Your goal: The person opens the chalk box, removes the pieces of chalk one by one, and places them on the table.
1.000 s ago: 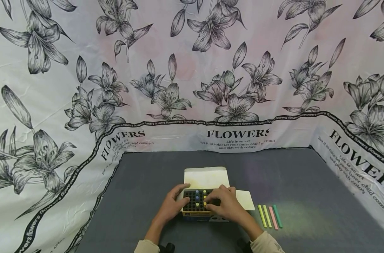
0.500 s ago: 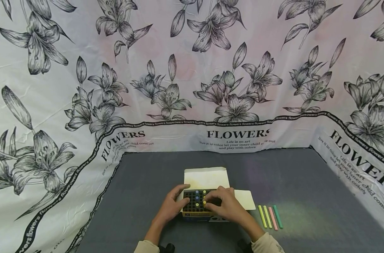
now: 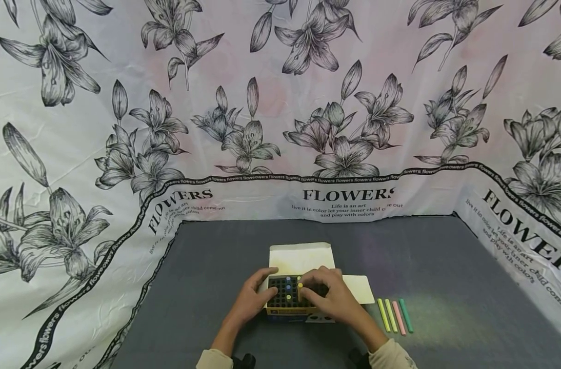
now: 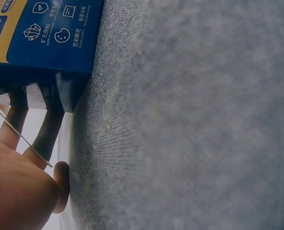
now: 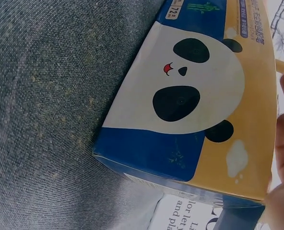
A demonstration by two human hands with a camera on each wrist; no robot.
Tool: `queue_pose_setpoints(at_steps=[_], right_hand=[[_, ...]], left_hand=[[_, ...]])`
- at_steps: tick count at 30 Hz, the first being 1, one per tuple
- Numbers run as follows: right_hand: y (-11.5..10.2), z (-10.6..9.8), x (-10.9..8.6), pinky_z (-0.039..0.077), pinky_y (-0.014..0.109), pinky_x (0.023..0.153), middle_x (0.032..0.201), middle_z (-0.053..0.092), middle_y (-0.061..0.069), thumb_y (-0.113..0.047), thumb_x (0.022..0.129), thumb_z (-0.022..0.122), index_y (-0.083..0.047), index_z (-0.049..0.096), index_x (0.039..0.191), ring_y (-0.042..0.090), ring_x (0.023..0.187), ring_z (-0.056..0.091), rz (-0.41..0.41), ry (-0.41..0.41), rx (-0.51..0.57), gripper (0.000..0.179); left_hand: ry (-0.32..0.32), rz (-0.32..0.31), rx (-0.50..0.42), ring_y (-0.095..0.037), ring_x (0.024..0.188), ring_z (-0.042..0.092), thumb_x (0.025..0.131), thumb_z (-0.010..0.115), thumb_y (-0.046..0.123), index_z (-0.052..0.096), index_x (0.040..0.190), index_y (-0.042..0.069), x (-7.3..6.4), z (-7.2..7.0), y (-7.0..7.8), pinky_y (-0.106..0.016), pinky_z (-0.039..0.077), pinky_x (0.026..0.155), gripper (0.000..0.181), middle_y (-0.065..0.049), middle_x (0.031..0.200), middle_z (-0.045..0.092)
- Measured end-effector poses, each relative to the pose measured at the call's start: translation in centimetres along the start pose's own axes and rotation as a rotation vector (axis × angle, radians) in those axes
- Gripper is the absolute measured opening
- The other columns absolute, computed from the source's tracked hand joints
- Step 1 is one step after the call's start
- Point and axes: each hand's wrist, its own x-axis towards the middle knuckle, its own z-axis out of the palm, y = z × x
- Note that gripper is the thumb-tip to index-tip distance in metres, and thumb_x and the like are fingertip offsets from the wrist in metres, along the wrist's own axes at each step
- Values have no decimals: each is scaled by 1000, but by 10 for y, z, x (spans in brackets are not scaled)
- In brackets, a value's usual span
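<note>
- Nearest, at four o'clock from the box (image 3: 287, 311), two yellow sticks (image 3: 391, 315), a pink stick (image 3: 399, 318) and a green stick (image 3: 406, 315) lie side by side on the desk (image 3: 206, 271).
- The box's holed tray (image 3: 280, 302) contains two blue sticks (image 3: 288, 287) and two pale ones.
- At nine o'clock, the left hand (image 3: 253, 296) rests against the box, thumb and fingers spread.
- At three o'clock, the right hand (image 3: 330, 294) pinches an orange-yellow stick (image 3: 300, 292), blocking some holes; whether its lower end clears the tray cannot be told.
- Beyond, the lid (image 3: 301, 258) stands open at twelve o'clock.
- Farthest hangs flower-printed cloth (image 3: 280, 102).
</note>
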Motion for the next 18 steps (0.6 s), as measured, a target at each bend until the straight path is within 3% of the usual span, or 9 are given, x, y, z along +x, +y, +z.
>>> queue_pose_setpoints(at_steps=[3, 7, 12, 18], right_hand=[[-1, -1, 1, 27, 37, 85, 87, 68, -14, -12, 93, 74, -21, 73, 104, 1, 77, 52, -28, 61, 3, 15], [-1, -4, 2, 27, 36, 89, 88, 71, -7, -6, 90, 76, -19, 72, 105, 4, 79, 58, -44, 136, 11, 20], [0, -10, 0, 31, 34, 91, 87, 74, 1, 0, 84, 78, -16, 72, 107, 12, 82, 63, -52, 200, 17, 29], [1, -21, -5, 32, 35, 90, 80, 76, -2, 4, 83, 77, -16, 72, 107, 13, 84, 63, -49, 229, 4, 32]], left_hand=[[-5, -2, 1, -36, 146, 42, 99, 67, 19, 56, 144, 25, -1, -1, 0, -51, 46, 103, 47, -9, 156, 48], [-16, -11, -3, -33, 142, 45, 99, 67, 20, 56, 144, 28, -1, -1, 0, -44, 46, 94, 47, -8, 156, 47], [-19, -19, -3, -34, 147, 40, 99, 67, 21, 55, 144, 31, -2, -1, 1, -47, 45, 99, 47, -5, 158, 46], [-20, -15, -3, -38, 151, 34, 99, 66, 21, 55, 145, 28, -2, -1, 1, -58, 41, 109, 47, -7, 159, 45]])
